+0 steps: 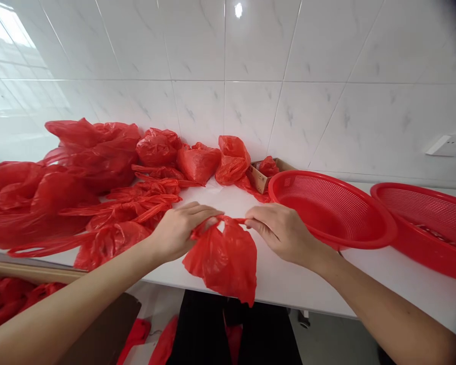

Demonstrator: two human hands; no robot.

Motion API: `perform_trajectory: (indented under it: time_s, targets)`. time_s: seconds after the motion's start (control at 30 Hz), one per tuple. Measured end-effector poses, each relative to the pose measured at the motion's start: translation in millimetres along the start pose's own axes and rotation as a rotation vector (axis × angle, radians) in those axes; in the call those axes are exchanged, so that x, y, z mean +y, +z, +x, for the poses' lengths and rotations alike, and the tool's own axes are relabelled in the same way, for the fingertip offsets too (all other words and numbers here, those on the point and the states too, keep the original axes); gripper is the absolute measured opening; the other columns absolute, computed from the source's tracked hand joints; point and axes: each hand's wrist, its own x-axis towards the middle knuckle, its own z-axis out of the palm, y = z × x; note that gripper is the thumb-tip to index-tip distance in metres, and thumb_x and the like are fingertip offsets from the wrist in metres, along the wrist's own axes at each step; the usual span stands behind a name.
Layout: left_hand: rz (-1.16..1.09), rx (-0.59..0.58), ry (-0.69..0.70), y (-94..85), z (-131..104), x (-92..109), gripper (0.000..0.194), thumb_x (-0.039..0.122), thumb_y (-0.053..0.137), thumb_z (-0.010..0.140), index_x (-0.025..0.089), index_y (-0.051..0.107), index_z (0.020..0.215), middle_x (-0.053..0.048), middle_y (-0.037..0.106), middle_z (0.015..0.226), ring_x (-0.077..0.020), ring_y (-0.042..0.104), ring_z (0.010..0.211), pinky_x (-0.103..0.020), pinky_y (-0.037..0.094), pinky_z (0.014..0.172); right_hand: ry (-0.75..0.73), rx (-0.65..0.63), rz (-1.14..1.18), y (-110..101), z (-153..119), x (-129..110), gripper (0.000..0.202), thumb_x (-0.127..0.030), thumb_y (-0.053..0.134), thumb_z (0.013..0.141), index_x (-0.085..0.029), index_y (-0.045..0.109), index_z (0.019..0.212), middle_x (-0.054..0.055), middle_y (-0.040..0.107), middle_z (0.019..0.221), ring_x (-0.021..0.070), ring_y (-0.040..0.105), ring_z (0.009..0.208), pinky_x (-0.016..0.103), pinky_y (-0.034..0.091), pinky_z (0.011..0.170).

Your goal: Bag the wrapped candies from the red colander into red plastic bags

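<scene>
A red plastic bag (pixel 228 258) hangs between my two hands over the front edge of the white table (pixel 281 284). My left hand (pixel 186 225) is closed on the bag's gathered top at the left. At the right, my right hand (pixel 279 228) pinches the other end of the top, so the twisted plastic is stretched level between them. What the bag contains is hidden. Left of my left hand lies a heap of flat red bags (pixel 137 203) with their handles trailing. A red perforated basket (pixel 334 208) stands just beyond my right hand.
Large stuffed red bags (pixel 95 152) fill the table's left side. Filled smaller bags (pixel 199 162) line the tiled wall. A cardboard box (pixel 259 178) holds a red bundle. Another red basket (pixel 425 238) is far right. Below left, an open carton (pixel 110 324) stands near the floor.
</scene>
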Motion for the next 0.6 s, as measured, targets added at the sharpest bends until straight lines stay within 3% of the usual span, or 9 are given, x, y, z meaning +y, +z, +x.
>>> perform_trajectory:
  time_s: [0.07, 0.17, 0.27, 0.37, 0.47, 0.53, 0.6]
  targets:
    - [-0.005, -0.038, -0.154, -0.9, -31.0, -19.8, 0.031, 0.034, 0.043, 0.096, 0.022, 0.070, 0.106, -0.005, 0.073, 0.106, -0.0217, 0.066, 0.098, -0.032, 0.052, 0.085, -0.005, -0.010, -0.126, -0.3, -24.7, 9.7, 0.023, -0.026, 0.043, 0.097, -0.019, 0.058, 0.081, 0.000, 0.058, 0.067, 0.0117, 0.049, 0.062, 0.025, 0.034, 0.059]
    - [-0.080, -0.137, -0.436, 0.7, -70.9, -40.8, 0.039, 0.047, 0.043, 0.094, 0.024, 0.073, 0.086, -0.004, 0.075, 0.091, -0.0226, 0.068, 0.083, -0.030, 0.054, 0.077, 0.074, -0.098, -0.118, 1.7, -54.0, 25.3, 0.023, -0.021, 0.040, 0.096, -0.020, 0.057, 0.080, 0.000, 0.060, 0.069, 0.0115, 0.051, 0.061, 0.023, 0.033, 0.054]
    - [-0.241, -0.176, -0.598, 0.9, -81.9, -36.3, 0.045, 0.054, 0.040, 0.093, 0.024, 0.073, 0.086, -0.003, 0.075, 0.091, -0.0232, 0.067, 0.086, -0.033, 0.053, 0.083, 0.223, -0.108, -0.049, 2.9, -57.8, 33.2, 0.023, -0.026, 0.041, 0.096, -0.020, 0.054, 0.079, 0.000, 0.062, 0.072, 0.0118, 0.054, 0.062, 0.024, 0.037, 0.057]
    - [-0.412, -0.131, -0.598, -2.2, -66.8, -15.6, 0.042, 0.054, 0.042, 0.093, 0.025, 0.073, 0.097, -0.003, 0.071, 0.107, -0.0234, 0.063, 0.101, -0.033, 0.049, 0.093, 0.377, 0.002, 0.157, 7.0, -43.1, 31.9, 0.025, -0.037, 0.040, 0.098, -0.021, 0.052, 0.082, 0.000, 0.063, 0.076, 0.0134, 0.060, 0.070, 0.027, 0.045, 0.064]
    - [-0.543, -0.068, -0.533, 5.0, -47.0, 0.7, 0.037, 0.048, 0.043, 0.095, 0.028, 0.069, 0.111, -0.001, 0.059, 0.132, -0.0223, 0.051, 0.125, -0.034, 0.039, 0.108, 0.472, 0.151, 0.403, 24.3, -31.5, 23.9, 0.029, -0.047, 0.040, 0.096, -0.023, 0.050, 0.109, 0.004, 0.065, 0.088, 0.0171, 0.064, 0.082, 0.032, 0.051, 0.075]
    - [-0.546, 0.001, -0.463, 21.5, -37.8, 3.3, 0.036, 0.045, 0.041, 0.097, 0.027, 0.067, 0.113, -0.002, 0.052, 0.140, -0.0213, 0.044, 0.132, -0.034, 0.035, 0.111, 0.522, 0.159, 0.427, 44.8, -31.0, 15.8, 0.053, -0.051, 0.048, 0.092, -0.025, 0.035, 0.136, 0.007, 0.065, 0.102, 0.0201, 0.065, 0.090, 0.037, 0.052, 0.079]
    - [-0.483, 0.064, -0.380, 45.3, -32.1, -0.1, 0.036, 0.042, 0.039, 0.098, 0.023, 0.067, 0.112, -0.007, 0.050, 0.138, -0.0214, 0.045, 0.130, -0.034, 0.036, 0.110, 0.547, 0.093, 0.344, 68.2, -35.2, 7.8, 0.079, -0.050, 0.060, 0.084, -0.029, 0.019, 0.148, 0.009, 0.062, 0.112, 0.0236, 0.063, 0.097, 0.041, 0.051, 0.083]
